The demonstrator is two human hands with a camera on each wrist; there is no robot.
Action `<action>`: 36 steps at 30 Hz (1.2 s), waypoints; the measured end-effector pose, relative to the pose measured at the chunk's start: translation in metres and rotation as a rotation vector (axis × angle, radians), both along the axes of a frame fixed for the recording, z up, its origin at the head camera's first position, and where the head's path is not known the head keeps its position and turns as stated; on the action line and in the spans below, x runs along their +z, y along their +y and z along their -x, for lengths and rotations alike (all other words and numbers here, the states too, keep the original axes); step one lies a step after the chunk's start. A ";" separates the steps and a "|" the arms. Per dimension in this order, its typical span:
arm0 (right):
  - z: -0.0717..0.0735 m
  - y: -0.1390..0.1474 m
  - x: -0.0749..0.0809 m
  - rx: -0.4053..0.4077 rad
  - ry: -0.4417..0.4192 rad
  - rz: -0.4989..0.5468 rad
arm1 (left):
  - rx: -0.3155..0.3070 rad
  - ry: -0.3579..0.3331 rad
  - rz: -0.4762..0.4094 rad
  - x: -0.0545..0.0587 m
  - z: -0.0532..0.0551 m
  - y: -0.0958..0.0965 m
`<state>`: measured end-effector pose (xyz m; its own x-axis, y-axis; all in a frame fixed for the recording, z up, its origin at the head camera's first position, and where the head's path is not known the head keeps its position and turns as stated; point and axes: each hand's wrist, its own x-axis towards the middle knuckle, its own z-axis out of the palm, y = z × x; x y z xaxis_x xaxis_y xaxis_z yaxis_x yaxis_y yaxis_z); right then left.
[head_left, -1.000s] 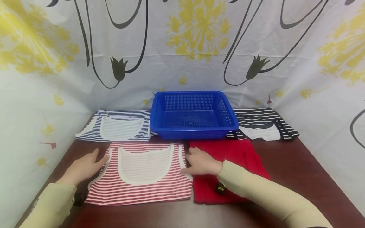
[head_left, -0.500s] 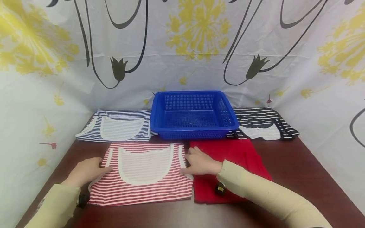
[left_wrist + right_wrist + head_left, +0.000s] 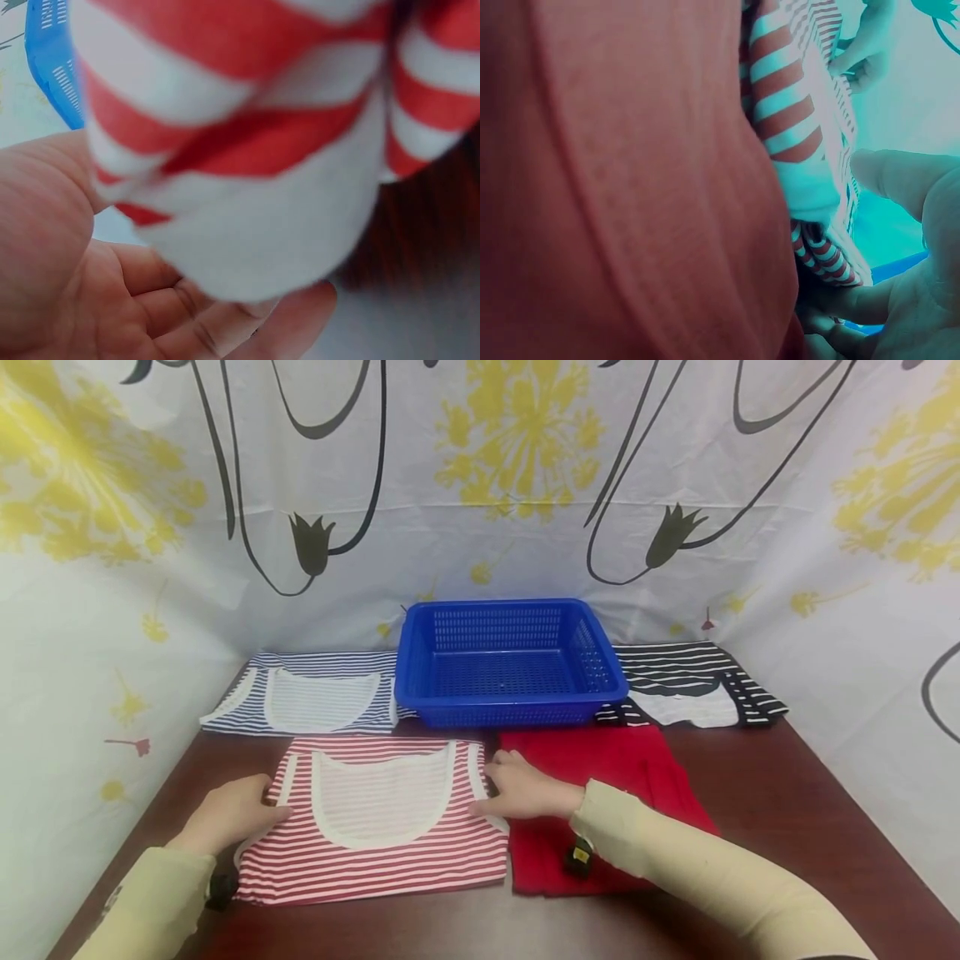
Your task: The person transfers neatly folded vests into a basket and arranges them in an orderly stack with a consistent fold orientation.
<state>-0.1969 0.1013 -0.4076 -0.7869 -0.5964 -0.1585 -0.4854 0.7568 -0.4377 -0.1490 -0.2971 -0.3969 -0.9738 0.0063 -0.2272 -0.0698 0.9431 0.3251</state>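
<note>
A red-and-white striped tank top (image 3: 375, 868) with a white-edged scoop neck lies folded flat at the front of the table. My left hand (image 3: 234, 814) grips its left side, thumb on top; in the left wrist view the fingers (image 3: 176, 307) reach beneath the striped cloth. At the opposite side my right hand (image 3: 528, 789) pinches the other armhole edge. Its thumb (image 3: 900, 180) lies over the white trim in the right wrist view, with the other fingers low at the fabric's edge. A folded red garment (image 3: 600, 756) lies under the right forearm.
A blue plastic basket (image 3: 510, 701) stands behind the tank top. Folded blue-and-white striped cloth (image 3: 322, 702) lies at the back left, black-and-white striped cloth (image 3: 667, 668) at the back right. A patterned white curtain (image 3: 480, 552) surrounds the dark wooden table (image 3: 757, 785).
My left hand has come down and to the right onto the tank top's left side, its thumb now over the cloth. The right hand has stayed nearly still at the other edge.
</note>
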 end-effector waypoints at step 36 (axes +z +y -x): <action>0.004 -0.009 -0.001 -0.436 -1.015 0.832 | 0.020 -0.091 -0.239 0.003 0.007 -0.006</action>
